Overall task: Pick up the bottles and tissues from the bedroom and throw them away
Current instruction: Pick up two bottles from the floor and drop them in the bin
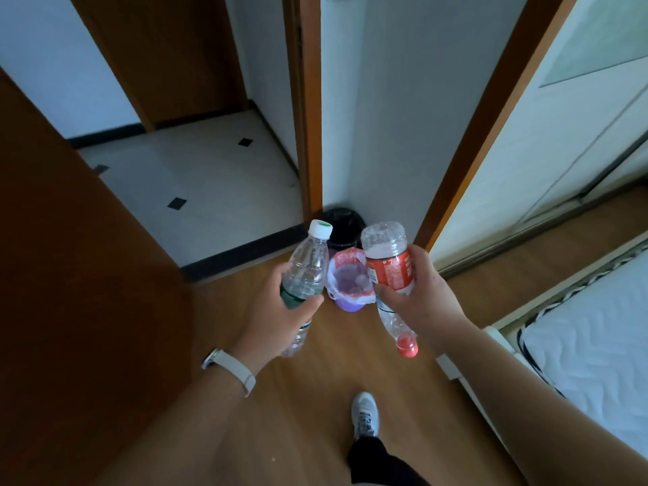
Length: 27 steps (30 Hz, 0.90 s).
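My left hand [277, 310] grips a clear plastic bottle [306, 264] with a green label and a white cap, cap pointing up and away. In my right hand [420, 292] is a clear bottle with a red label [389, 264], held upside down so its red cap [406, 347] points toward me. Both bottles are held above the wooden floor, just short of a small purple bin [349, 285] lined with a white bag. The bin stands on the floor between the two bottles. No tissues show in my hands.
A black bin [342, 226] stands behind the purple one against the white wall corner. An open brown door [70, 275] fills the left, with a tiled hallway [196, 177] beyond. A white mattress [596, 345] lies at right. My shoe [364, 413] is on the floor below.
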### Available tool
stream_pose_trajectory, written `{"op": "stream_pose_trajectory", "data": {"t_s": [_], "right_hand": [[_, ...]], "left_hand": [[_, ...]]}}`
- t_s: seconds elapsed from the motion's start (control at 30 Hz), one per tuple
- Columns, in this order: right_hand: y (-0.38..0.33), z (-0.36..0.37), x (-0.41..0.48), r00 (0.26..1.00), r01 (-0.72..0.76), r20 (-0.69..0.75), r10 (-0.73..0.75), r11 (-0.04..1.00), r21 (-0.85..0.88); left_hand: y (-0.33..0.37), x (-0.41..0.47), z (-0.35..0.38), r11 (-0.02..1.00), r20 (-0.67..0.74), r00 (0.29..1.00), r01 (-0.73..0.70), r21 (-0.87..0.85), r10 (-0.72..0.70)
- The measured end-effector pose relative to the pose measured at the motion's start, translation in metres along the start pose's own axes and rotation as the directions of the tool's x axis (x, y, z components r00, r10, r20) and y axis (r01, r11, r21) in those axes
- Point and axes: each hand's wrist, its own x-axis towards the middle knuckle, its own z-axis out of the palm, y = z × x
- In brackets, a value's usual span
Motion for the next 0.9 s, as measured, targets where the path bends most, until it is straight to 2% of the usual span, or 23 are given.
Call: {"op": "stream_pose_trajectory", "data": {"t_s": [0.27, 0.37, 0.6, 0.77, 0.9], "right_hand": [[0.004, -0.033, 0.118, 0.994, 0.043, 0.095, -0.047, 0.998, 0.039], [0.011, -0.035, 0.153, 0.997, 0.029, 0.070, -0.030, 0.999, 0.028], [0.011, -0.024, 0.220, 0.999, -0.006, 0.044, 0.005, 1.000, 0.010], [0.004, -0.001, 0.268, 0.995, -0.100, -0.024, 0.100, 0.995, 0.001], [-0.004, 0.022, 0.306, 0.969, -0.223, -0.102, 0.224, 0.975, 0.024]], "left_hand": [[0.041, 0.112, 0.031, 0.986, 0.021, 0.998, 0.066, -0.153, -0.064], [0.043, 0.142, 0.040, 0.974, 0.019, 0.996, 0.093, -0.207, -0.091], [0.028, 0.217, 0.032, 0.973, 0.052, 0.995, 0.098, -0.209, -0.089], [0.004, 0.287, 0.025, 0.981, 0.124, 0.991, 0.066, -0.180, -0.044], [-0.013, 0.354, 0.018, 0.986, 0.236, 0.972, 0.023, -0.165, 0.017]]}}
